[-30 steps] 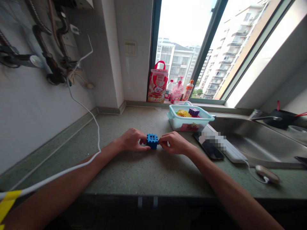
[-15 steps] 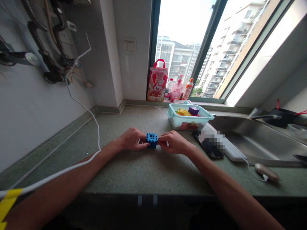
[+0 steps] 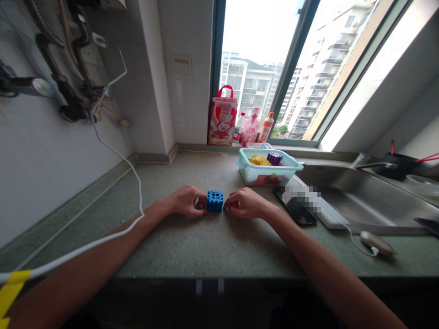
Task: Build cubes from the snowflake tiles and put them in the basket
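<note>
A small blue cube of interlocking toothed panels point(image 3: 214, 202), with a window-shaped cut-out on its top face, sits on the grey speckled counter point(image 3: 206, 251) between my hands. My left hand point(image 3: 188, 200) is at the cube's left side, thumb and fingers apart, with the tips at or against its edge. Just off the right side is my right hand point(image 3: 246, 202), fingers bent and a narrow gap showing between them and the cube. Whether the hidden left fingertips still touch the cube is unclear.
A pale turquoise tub point(image 3: 270, 176) holds yellow and purple pieces behind my right hand. Further right lie a black phone point(image 3: 297, 208), a white power strip point(image 3: 331, 212) and a steel sink point(image 3: 350, 196). A white cable point(image 3: 139, 183) crosses over my left forearm.
My left thumb has drawn back from the cube's front, and my right fingertips have come slightly away from its side. The cube now shows more of its front face.
</note>
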Tool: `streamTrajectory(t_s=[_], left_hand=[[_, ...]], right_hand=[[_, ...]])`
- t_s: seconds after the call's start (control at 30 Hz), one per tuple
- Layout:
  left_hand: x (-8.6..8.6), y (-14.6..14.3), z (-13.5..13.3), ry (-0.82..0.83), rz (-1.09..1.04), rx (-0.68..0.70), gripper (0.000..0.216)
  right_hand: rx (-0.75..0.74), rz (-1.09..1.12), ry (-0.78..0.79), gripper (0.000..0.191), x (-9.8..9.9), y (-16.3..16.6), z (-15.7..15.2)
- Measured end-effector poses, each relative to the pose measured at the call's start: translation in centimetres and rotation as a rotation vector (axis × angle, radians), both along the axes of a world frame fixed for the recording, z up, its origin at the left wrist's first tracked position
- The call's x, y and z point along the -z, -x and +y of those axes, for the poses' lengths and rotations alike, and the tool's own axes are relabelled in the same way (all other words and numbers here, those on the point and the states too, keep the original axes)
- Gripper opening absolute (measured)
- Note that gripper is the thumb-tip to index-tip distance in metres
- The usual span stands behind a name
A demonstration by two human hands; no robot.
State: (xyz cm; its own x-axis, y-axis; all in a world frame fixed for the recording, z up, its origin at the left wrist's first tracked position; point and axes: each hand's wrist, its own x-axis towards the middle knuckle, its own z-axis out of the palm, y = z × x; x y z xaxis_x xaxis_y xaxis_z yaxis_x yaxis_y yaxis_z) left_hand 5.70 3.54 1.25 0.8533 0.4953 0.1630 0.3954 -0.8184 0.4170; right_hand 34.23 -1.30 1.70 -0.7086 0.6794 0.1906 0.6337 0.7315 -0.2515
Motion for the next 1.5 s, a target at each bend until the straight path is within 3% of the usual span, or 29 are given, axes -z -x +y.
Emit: streamTrajectory(t_s=[0.7,0.93,1.17,1.37,1.5], left_hand=[[1.3,0.0,0.7,0.037,-0.043,0.001,0.011],[0.5,0.2,0.5,0.019,-0.009,-0.02,0.009],[0.0,0.1,0.2,-0.044,0.021,-0.039,0.029],[1.1,-0.2,0.5,0.025,-0.014,-0.05,0.023],[0.8,0.1,0.8,0.072,0.001,-0.072,0.026]], right_hand=[[0.046,-0.149,-0.102,0.018,-0.3,1.2,-0.7],[0.044,-0.125,-0.07,0.02,-0.5,0.9,-0.9],[0.009,-0.106,-0.044,0.025,-0.6,1.1,-1.1],[0.0,-0.096,-0.02,0.026,-0.5,1.2,-1.1],[0.008,-0.089,-0.025,0.026,-0.5,1.0,-1.0]])
